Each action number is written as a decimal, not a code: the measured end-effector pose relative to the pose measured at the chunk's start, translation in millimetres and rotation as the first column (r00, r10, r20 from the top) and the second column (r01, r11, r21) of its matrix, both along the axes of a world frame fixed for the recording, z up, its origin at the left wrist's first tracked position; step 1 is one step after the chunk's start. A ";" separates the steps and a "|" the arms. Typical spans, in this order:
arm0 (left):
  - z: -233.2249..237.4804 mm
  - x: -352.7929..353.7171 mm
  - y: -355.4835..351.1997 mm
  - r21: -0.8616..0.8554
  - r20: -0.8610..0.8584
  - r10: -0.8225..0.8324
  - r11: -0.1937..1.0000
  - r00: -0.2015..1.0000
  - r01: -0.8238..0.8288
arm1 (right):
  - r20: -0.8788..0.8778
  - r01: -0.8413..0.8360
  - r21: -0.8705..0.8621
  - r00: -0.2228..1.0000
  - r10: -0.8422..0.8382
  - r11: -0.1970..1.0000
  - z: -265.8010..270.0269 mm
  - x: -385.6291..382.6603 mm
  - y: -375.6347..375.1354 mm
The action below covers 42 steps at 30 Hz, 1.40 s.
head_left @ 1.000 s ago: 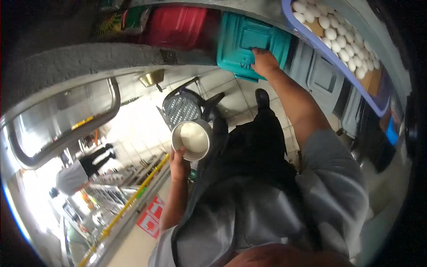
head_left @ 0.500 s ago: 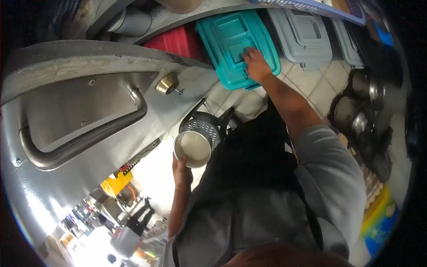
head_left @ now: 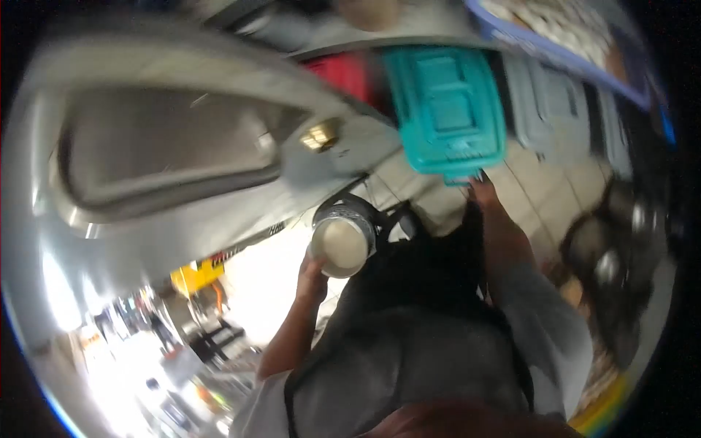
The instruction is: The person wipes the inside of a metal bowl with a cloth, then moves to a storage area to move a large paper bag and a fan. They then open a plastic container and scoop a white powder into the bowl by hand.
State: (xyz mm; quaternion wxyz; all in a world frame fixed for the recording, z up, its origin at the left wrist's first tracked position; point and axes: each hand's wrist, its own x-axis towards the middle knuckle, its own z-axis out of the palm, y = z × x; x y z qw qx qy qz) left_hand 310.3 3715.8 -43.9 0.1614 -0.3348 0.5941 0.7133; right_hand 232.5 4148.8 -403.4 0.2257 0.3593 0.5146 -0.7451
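Note:
My left hand (head_left: 312,281) grips the rim of a round metal container (head_left: 318,255), thumb at its near edge. Pale off-white contents (head_left: 346,245) show inside it. The container is held over a dark stool (head_left: 354,204) with a perforated seat. At the front edge of a teal storage bin's lid (head_left: 449,109), beside the latch (head_left: 458,178), is my right hand (head_left: 482,191). Its fingers are blurred and partly hidden by the lid's edge, so I cannot tell how they are closed. The teal lid lies flat on its bin.
A red bin (head_left: 343,77) and a grey lidded bin (head_left: 555,109) flank the teal one under a shelf. A purple basket (head_left: 555,51) sits above. The steel door (head_left: 168,219) with its handle fills the left. Dark pots (head_left: 602,241) stand at right. Another person is at lower left.
My right hand has moved from the top of the teal lid down to its front edge. The view has shifted, and the left hand still holds the metal container.

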 end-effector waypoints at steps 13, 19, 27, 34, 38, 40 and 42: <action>24.3 42.4 43.8 0.089 -0.071 0.221 0.973 0.973 -0.214 | -0.055 -0.001 0.998 0.396 0.917 0.060 124.2 -223.6 -7.5; 24.4 59.0 57.2 -0.018 -0.110 0.278 0.959 0.954 -0.281 | 0.341 0.012 0.937 0.175 0.924 -0.348 96.1 -252.5 0.4; 19.5 46.0 139.2 -0.022 -0.216 0.499 0.857 0.839 -0.515 | 0.249 0.294 0.927 -0.017 0.968 -0.233 128.6 -320.1 -7.3; -6.3 81.8 235.1 0.058 -0.158 0.763 0.641 0.627 -0.765 | 0.423 -0.339 0.809 -0.233 0.876 -0.481 78.0 -362.6 -3.9; -19.6 98.1 256.1 0.156 -0.150 0.871 0.489 0.469 -0.858 | 0.365 -0.270 0.884 -0.114 0.924 -0.383 109.4 -326.2 -9.9; -24.9 108.1 263.7 0.086 -0.141 0.862 0.502 0.488 -0.861 | 0.473 -0.482 0.746 -0.101 0.875 -0.459 127.8 -322.6 -18.1; -26.5 114.9 260.5 0.084 -0.157 0.855 0.510 0.494 -0.856 | 0.488 -0.489 0.738 -0.091 0.868 -0.466 139.5 -306.6 -29.4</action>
